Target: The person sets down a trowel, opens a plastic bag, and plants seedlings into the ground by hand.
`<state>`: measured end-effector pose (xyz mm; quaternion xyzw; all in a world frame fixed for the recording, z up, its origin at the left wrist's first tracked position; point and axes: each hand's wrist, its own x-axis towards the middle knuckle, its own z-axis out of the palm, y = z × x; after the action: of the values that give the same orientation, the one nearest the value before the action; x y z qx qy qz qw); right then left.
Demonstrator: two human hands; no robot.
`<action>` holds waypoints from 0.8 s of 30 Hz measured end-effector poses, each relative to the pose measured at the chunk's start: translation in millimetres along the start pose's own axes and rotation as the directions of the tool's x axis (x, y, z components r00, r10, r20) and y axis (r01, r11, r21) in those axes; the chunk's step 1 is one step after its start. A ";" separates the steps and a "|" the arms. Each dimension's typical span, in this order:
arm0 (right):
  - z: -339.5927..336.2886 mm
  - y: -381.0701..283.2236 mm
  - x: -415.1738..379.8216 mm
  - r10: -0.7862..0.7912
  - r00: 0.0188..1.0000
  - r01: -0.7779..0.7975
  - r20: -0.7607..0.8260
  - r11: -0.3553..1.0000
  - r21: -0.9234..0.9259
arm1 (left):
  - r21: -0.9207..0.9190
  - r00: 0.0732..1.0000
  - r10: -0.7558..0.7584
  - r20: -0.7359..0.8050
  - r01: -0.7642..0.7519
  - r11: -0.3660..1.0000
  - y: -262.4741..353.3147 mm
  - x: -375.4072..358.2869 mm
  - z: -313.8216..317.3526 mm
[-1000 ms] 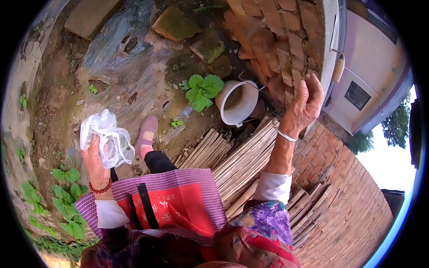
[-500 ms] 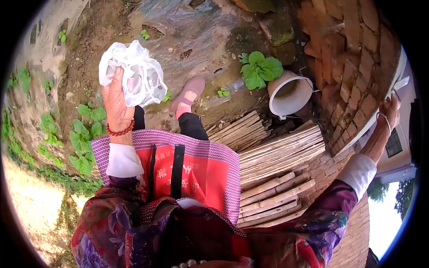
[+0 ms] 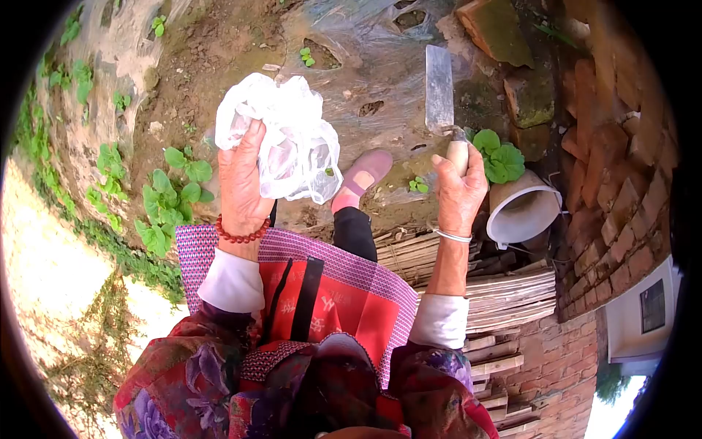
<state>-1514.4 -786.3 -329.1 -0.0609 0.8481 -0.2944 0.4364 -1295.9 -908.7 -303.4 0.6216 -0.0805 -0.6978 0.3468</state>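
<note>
My left hand, with a red bead bracelet at the wrist, is closed on a crumpled white plastic bag. What lies inside the bag is hard to make out. My right hand grips the pale handle of a trowel. Its flat, rectangular metal blade points away from me, above the soil. Below my hands a red apron with a checked border covers my lap. One foot in a mauve shoe shows between the hands.
A white bucket lies tipped beside bundled stalks. Stacked bricks rise on the right. Leafy plants grow at left, another plant near the bucket. Plastic film covers part of the ground.
My right hand has come from the brick stack at far right to the front, with the trowel now in plain view. The bag stays in my left hand; the view has shifted.
</note>
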 end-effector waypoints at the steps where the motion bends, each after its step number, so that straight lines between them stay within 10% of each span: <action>1: 15.5 7.2 6.4 -0.133 0.991 0.132 0.002 0.982 -0.132 | -0.006 1.000 -0.021 -0.006 0.021 1.000 -0.1 0.0 -0.6; 9: 45.5 4.2 40.7 -0.273 0.958 0.284 0.090 0.848 -0.448 | -0.033 0.998 -0.025 -0.058 0.023 0.999 4.1 0.5 -10.9; 24: 101.8 10.9 51.4 -0.086 0.988 0.045 -0.132 0.958 -0.282 | -0.078 0.998 -0.062 -0.022 0.061 0.995 8.6 5.1 -21.5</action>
<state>-1465.1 -841.3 -416.7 -0.1285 0.9076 -0.1901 0.3517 -1272.7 -911.2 -307.5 0.6182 -0.0300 -0.7032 0.3500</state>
